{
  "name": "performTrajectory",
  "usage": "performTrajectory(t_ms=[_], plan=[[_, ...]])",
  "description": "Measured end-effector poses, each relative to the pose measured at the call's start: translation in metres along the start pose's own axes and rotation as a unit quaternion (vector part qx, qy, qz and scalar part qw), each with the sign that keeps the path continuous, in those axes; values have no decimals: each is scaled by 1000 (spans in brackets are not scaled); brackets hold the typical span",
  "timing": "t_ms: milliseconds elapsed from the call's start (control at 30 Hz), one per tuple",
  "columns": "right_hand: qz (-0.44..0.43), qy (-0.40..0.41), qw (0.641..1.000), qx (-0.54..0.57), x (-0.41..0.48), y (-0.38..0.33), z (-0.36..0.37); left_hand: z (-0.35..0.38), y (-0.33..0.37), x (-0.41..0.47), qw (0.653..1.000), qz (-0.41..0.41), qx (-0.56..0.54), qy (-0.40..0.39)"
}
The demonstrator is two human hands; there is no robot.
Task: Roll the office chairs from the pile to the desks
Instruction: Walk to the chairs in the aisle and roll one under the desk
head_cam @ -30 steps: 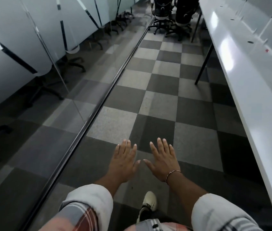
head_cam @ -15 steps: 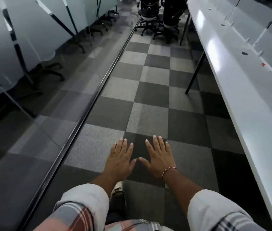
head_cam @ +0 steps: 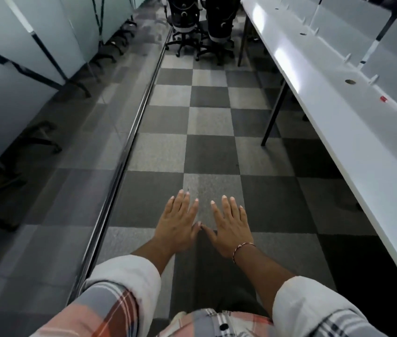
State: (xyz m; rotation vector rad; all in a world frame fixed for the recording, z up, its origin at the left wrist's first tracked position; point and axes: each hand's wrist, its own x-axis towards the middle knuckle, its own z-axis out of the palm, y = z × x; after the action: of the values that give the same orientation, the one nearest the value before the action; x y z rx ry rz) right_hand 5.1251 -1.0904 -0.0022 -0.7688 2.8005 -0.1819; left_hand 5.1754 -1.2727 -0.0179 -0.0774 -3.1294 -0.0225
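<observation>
Black office chairs [head_cam: 184,19] lie straight ahead, well apart | left hand [head_cam: 176,227], right hand [head_cam: 230,227]: fingers straight, empty, equally distant

office chairs [head_cam: 199,23] cropped at top edge

Two black office chairs [head_cam: 184,18], upright on castored star bases, side by side at the far end of the checkered carpet [head_cam: 208,98]. Tops cropped. Just right of them, long white surface [head_cam: 338,113] on dark legs.
</observation>
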Motion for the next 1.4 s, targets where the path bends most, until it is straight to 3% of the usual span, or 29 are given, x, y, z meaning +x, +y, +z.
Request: performTrajectory(t_ms=[433,567,700,1100,1400], plan=[[4,12,1000,-27,250,105,-53,7,-51,266,999,31,7,-34],[-13,13,999,-41,324,136,-87,-1,-56,347,1000,-1,-7,1],[-14,22,999,-28,386,154,-107,3,-69,405,1000,0,-7,-17],[16,3,999,-33,606,211,-132,36,-158,625,999,27,-1,-25],[34,28,999,-27,769,233,-191,15,-228,801,999,48,-10,-18]])
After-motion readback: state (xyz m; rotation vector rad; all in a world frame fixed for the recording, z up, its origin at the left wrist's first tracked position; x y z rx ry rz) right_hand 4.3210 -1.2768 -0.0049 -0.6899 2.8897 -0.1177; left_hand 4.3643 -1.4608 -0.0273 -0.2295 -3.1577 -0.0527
